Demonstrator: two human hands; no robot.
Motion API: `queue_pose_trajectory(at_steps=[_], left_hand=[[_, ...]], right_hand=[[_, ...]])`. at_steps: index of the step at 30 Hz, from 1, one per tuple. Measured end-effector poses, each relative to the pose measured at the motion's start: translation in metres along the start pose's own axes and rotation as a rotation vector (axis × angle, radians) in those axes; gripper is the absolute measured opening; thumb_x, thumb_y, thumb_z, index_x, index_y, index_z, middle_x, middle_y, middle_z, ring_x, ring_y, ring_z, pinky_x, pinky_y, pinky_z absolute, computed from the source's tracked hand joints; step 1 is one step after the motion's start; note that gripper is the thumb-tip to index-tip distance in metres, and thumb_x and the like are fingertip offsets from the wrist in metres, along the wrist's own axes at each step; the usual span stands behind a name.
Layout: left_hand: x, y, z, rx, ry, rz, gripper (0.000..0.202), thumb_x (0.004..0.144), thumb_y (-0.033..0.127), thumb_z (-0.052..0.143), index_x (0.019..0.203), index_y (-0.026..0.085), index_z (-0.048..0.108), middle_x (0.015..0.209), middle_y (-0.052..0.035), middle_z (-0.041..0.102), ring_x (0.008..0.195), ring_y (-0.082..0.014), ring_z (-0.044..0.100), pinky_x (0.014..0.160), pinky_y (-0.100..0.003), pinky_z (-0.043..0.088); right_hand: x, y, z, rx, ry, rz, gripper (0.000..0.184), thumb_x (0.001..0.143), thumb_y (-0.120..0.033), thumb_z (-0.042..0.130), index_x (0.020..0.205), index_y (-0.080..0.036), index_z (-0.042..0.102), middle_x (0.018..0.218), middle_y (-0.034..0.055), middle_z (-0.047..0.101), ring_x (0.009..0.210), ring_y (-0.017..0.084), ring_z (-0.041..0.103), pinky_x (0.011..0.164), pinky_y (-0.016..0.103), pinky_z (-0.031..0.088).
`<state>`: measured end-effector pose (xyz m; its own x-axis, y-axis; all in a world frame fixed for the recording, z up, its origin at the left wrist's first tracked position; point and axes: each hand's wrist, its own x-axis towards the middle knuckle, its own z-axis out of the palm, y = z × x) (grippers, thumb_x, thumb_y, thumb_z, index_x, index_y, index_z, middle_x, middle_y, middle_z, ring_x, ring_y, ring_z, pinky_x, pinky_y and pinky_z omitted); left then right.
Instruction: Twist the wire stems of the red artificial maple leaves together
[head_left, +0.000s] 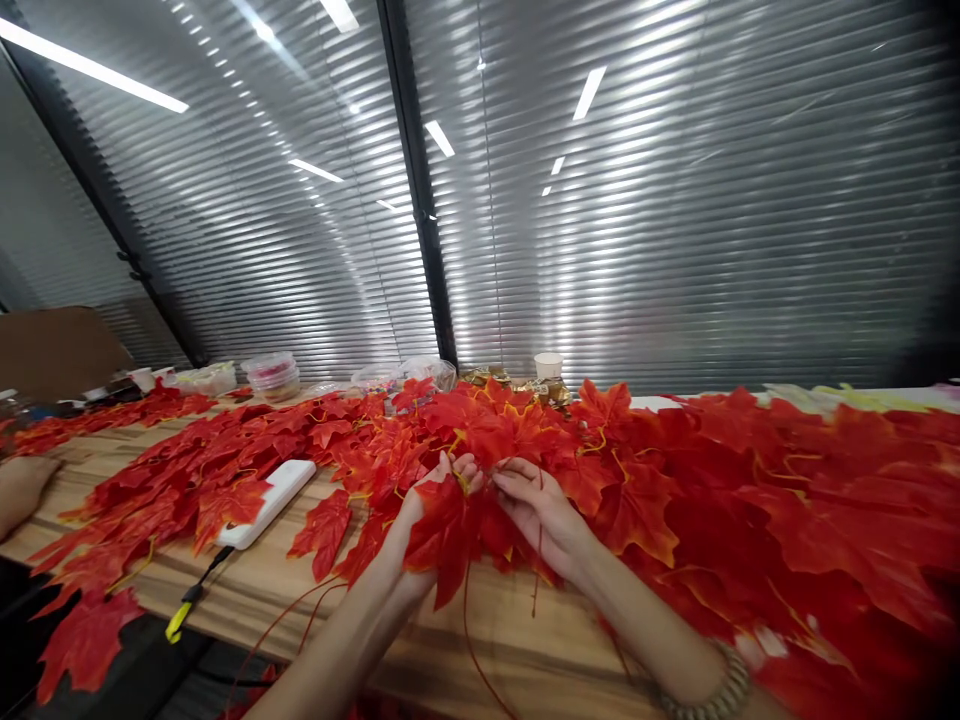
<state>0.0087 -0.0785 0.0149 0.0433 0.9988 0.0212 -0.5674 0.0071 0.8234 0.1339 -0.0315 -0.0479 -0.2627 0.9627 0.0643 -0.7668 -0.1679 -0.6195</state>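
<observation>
Red artificial maple leaves [446,530] hang from my left hand [415,520], its fingers closed around their yellowish stems. Close beside it, my right hand [541,515] pinches with thumb and index finger at a thin dark-red cord [480,655]. The cord trails down from between the hands over the wooden table [555,640]. A short end of it hangs near my right fingers. Exactly where cord and stem meet is too small to make out. More red maple leaves [517,430] lie heaped just behind both hands.
A white power bank [266,505] with a cable lies on the left, partly under leaves. Another person's hand [26,490] rests at the far left edge. Plastic tubs [271,375] and a paper cup [548,366] stand at the back, before the glass wall with blinds [637,230].
</observation>
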Motion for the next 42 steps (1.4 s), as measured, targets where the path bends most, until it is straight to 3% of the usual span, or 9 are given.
queue_pose_trajectory(at_steps=[4, 12, 17, 22, 30, 37, 42], left_hand=[[0.008, 0.008, 0.004, -0.130, -0.001, -0.084, 0.013, 0.070, 0.024, 0.065, 0.079, 0.015, 0.063, 0.077, -0.0043, 0.062, 0.073, -0.0156, 0.060, 0.073, -0.030, 0.051], [0.009, 0.008, -0.003, -0.054, -0.213, 0.187, 0.023, 0.059, 0.031, 0.075, 0.062, 0.016, 0.058, 0.061, 0.0037, 0.048, 0.060, -0.0069, 0.048, 0.085, -0.028, 0.044], [0.008, 0.010, -0.004, -0.100, -0.220, 0.074, 0.026, 0.065, 0.038, 0.069, 0.064, 0.016, 0.057, 0.063, 0.0019, 0.044, 0.066, -0.0098, 0.049, 0.087, -0.030, 0.041], [0.009, 0.013, -0.004, -0.049, -0.186, 0.058, 0.014, 0.072, 0.029, 0.064, 0.076, 0.016, 0.062, 0.067, 0.0009, 0.049, 0.063, -0.0089, 0.049, 0.079, -0.027, 0.043], [0.015, -0.005, -0.012, 0.484, -0.151, 0.167, 0.018, 0.068, 0.026, 0.067, 0.081, 0.015, 0.070, 0.075, -0.0043, 0.061, 0.073, -0.0131, 0.054, 0.069, -0.021, 0.041], [0.014, -0.014, -0.013, 0.497, -0.215, 0.174, 0.025, 0.071, 0.024, 0.064, 0.094, 0.017, 0.068, 0.072, -0.0035, 0.057, 0.062, -0.0106, 0.054, 0.065, -0.024, 0.044], [0.011, -0.012, -0.007, 0.411, -0.244, 0.162, 0.020, 0.065, 0.021, 0.068, 0.085, 0.017, 0.070, 0.072, -0.0023, 0.057, 0.055, -0.0098, 0.054, 0.061, -0.027, 0.048]], right_hand=[[0.000, 0.001, 0.000, 0.009, 0.001, -0.026, 0.021, 0.055, -0.009, 0.076, 0.070, -0.016, 0.064, 0.078, -0.0003, 0.067, 0.072, 0.008, 0.060, 0.066, 0.016, 0.048], [-0.003, -0.004, 0.001, -0.035, -0.003, 0.012, 0.019, 0.057, -0.012, 0.075, 0.071, -0.017, 0.064, 0.073, -0.0018, 0.066, 0.068, 0.009, 0.061, 0.058, 0.016, 0.046], [-0.005, -0.006, 0.005, -0.042, -0.010, 0.017, 0.018, 0.056, -0.011, 0.075, 0.069, -0.017, 0.064, 0.070, -0.0010, 0.064, 0.065, 0.010, 0.061, 0.040, 0.013, 0.035], [-0.003, -0.006, 0.004, -0.007, 0.011, 0.036, 0.022, 0.053, -0.011, 0.076, 0.069, -0.017, 0.063, 0.069, -0.0007, 0.065, 0.067, 0.011, 0.062, 0.033, 0.013, 0.024], [-0.005, -0.007, 0.005, 0.013, 0.030, 0.057, 0.021, 0.053, -0.009, 0.075, 0.068, -0.018, 0.063, 0.069, -0.0010, 0.066, 0.067, 0.011, 0.063, 0.036, 0.012, 0.030], [-0.004, -0.005, 0.004, 0.066, 0.015, 0.070, 0.019, 0.053, -0.010, 0.075, 0.066, -0.018, 0.064, 0.068, -0.0011, 0.066, 0.066, 0.011, 0.063, 0.035, 0.012, 0.032], [-0.002, -0.001, 0.002, 0.092, -0.012, 0.054, 0.018, 0.052, -0.010, 0.076, 0.064, -0.018, 0.064, 0.062, -0.0015, 0.065, 0.056, 0.009, 0.060, 0.035, 0.013, 0.036]])
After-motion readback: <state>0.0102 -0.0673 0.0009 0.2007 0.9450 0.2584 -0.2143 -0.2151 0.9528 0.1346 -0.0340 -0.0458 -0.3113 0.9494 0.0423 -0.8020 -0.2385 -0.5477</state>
